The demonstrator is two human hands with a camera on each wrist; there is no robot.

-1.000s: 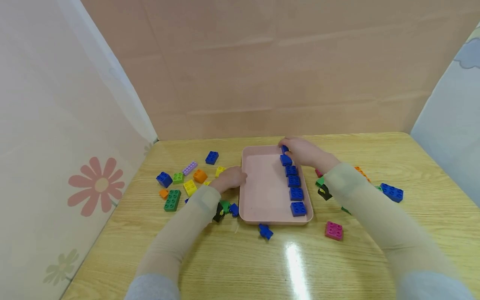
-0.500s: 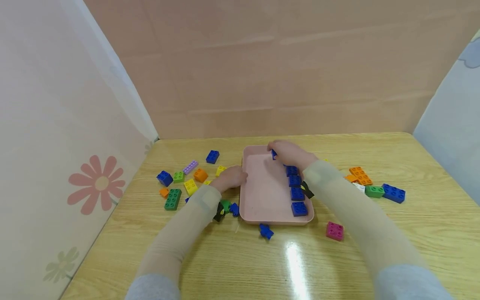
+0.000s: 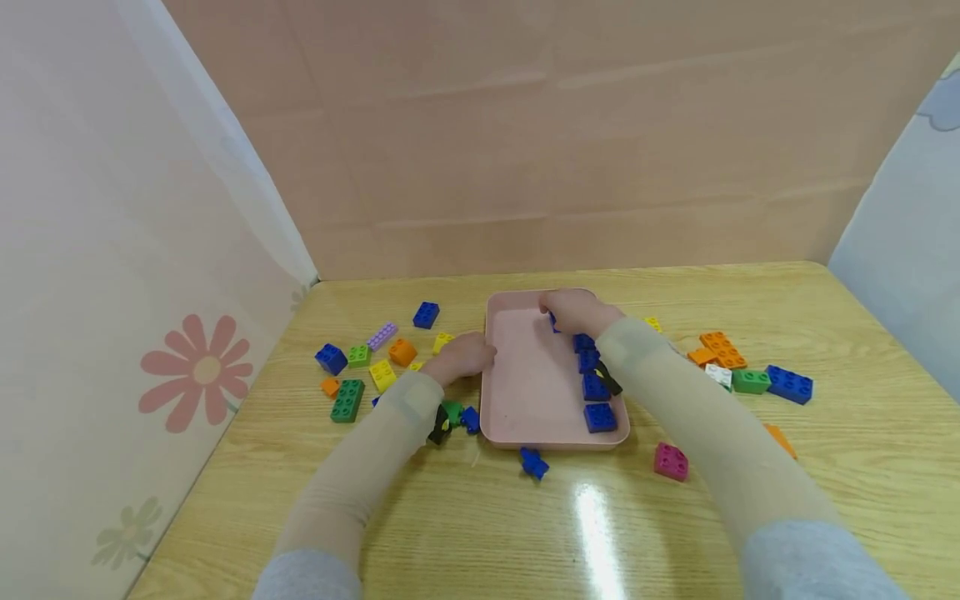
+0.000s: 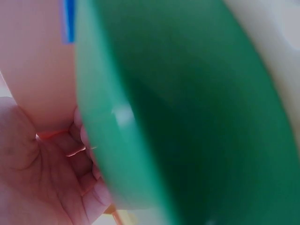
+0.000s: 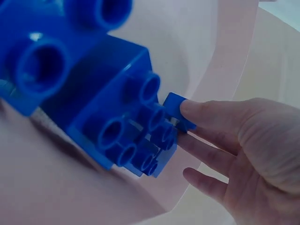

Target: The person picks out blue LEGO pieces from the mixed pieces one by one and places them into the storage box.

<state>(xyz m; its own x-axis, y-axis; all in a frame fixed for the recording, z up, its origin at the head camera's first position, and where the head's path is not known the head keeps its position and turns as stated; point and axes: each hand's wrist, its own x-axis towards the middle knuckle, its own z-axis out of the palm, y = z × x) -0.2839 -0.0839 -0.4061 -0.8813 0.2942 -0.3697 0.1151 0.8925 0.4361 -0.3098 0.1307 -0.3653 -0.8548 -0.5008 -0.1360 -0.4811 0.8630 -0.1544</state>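
In the head view, a shallow pink tray [image 3: 528, 379] sits in the middle of the table. My left hand [image 3: 463, 357] grips its left rim, fingers curled at the edge. At the tray's far end my right hand [image 3: 576, 311] pinches a small blue brick [image 5: 174, 105] between thumb and fingers. A row of blue toy bricks [image 3: 599, 417] runs along the tray's right wall; the far part is partly hidden by my right hand and sleeve. In the left wrist view a large blurred green shape [image 4: 187, 112] covers much of the picture.
Left of the tray lie loose bricks, among them a dark green one [image 3: 347, 401] and a purple one [image 3: 382, 336]. A small blue piece [image 3: 533, 463] lies before the tray. On the right are a magenta brick [image 3: 671, 462], orange bricks [image 3: 723, 350] and a long blue brick [image 3: 789, 384].
My right hand has moved left from the tray's far right corner with the blue brick, then slightly back right and nearer. My left hand has stayed at the left rim.
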